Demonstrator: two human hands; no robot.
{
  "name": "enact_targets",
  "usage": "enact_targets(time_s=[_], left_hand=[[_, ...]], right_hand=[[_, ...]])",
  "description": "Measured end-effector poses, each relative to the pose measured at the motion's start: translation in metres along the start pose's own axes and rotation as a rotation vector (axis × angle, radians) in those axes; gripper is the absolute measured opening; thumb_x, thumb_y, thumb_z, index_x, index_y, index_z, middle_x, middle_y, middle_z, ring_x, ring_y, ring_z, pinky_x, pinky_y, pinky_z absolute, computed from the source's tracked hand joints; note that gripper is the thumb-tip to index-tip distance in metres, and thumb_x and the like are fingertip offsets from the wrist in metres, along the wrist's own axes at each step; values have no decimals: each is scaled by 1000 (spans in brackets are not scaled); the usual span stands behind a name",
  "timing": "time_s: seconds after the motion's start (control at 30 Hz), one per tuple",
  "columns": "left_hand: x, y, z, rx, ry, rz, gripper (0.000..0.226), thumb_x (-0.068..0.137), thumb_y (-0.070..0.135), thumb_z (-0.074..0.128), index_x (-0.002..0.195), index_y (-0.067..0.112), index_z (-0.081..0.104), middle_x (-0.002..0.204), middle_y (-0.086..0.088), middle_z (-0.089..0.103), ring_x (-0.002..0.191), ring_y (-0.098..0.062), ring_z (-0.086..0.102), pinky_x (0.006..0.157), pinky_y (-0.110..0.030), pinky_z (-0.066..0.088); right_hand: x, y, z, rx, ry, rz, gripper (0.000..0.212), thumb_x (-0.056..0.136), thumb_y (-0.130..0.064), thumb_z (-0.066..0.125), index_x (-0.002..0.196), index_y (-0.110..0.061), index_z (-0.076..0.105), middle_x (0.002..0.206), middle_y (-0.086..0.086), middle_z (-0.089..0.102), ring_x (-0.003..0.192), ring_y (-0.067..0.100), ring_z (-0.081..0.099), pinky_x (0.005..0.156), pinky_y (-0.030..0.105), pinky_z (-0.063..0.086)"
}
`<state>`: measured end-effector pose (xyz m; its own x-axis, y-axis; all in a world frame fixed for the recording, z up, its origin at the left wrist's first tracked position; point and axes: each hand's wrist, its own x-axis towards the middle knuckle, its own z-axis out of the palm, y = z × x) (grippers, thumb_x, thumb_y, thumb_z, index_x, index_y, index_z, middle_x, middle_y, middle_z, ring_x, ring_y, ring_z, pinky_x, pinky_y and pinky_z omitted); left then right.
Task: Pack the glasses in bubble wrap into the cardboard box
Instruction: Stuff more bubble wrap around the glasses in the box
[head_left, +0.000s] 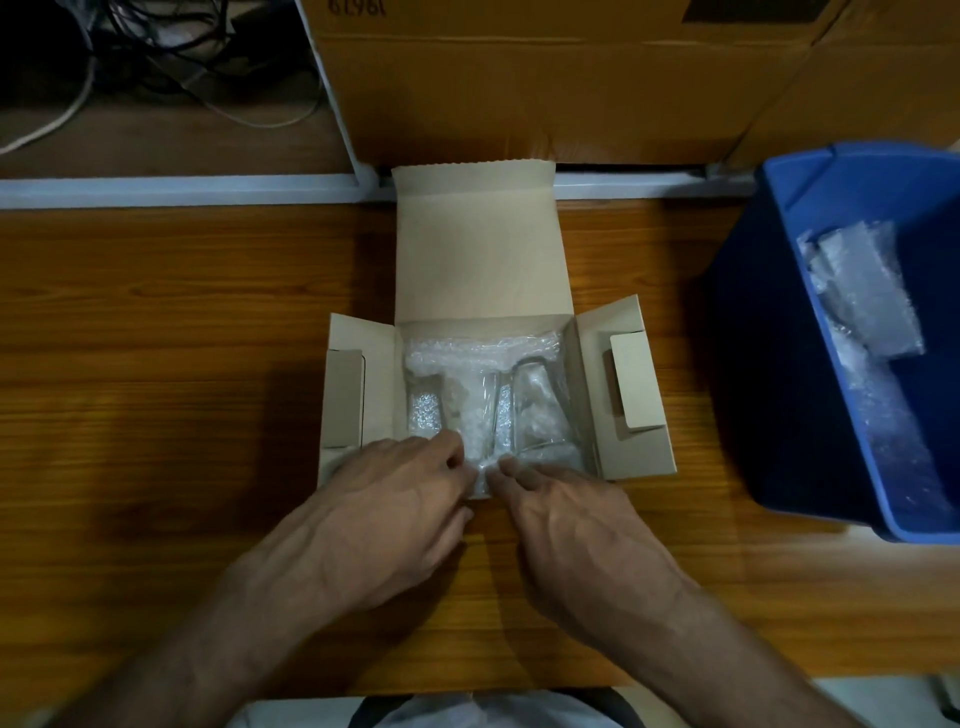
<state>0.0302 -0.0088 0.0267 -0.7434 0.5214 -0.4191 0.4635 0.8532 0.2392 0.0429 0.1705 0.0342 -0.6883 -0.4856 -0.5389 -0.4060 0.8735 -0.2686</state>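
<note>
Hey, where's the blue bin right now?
The blue bin sits on the wooden table at the head view's right edge, right of the open cardboard box.

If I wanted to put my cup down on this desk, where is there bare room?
Bare wood lies left of the cardboard box, out to the desk edge. A narrower strip runs between the box and the blue bin. Near the box front it is crowded by the left hand and right hand.

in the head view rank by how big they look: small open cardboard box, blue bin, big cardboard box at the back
1. big cardboard box, cut off by the frame
2. small open cardboard box, flaps included
3. blue bin, partly out of frame, so 2 and 3 are unsure
</note>
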Motion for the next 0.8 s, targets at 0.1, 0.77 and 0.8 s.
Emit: enact_targets(time_s=[0.1, 0.77, 0.8], left_hand=[[3, 3, 2, 25, -50, -30, 35, 104, 29, 48, 138, 30, 48, 133, 4, 44, 104, -14, 56, 89, -34, 52], [3, 8, 2, 96, -138, -63, 56, 98, 15, 49, 150, 30, 38, 148, 7, 51, 137, -11, 45, 127, -37, 9], [3, 8, 2, 80, -123, -57, 55, 98, 16, 48, 151, 31, 37, 149, 8, 50, 138, -10, 43, 127, -36, 8]], right_hand=[[2, 0, -3, -14, -2, -5, 62, 101, -24, 56, 155, -21, 27, 161, 4, 33, 140, 24, 42, 114, 43, 39], [4, -2, 6, -124, 18, 50, 57, 98, -31, 54, 150, -19, 32, 151, 6, 45, 135, 29, 43, 114, 46, 32], [2, -3, 6, -124, 41, 52, 51, 98, -31, 53, 146, -20, 38, 144, 5, 51, 129, 28, 47, 112, 46, 35]])
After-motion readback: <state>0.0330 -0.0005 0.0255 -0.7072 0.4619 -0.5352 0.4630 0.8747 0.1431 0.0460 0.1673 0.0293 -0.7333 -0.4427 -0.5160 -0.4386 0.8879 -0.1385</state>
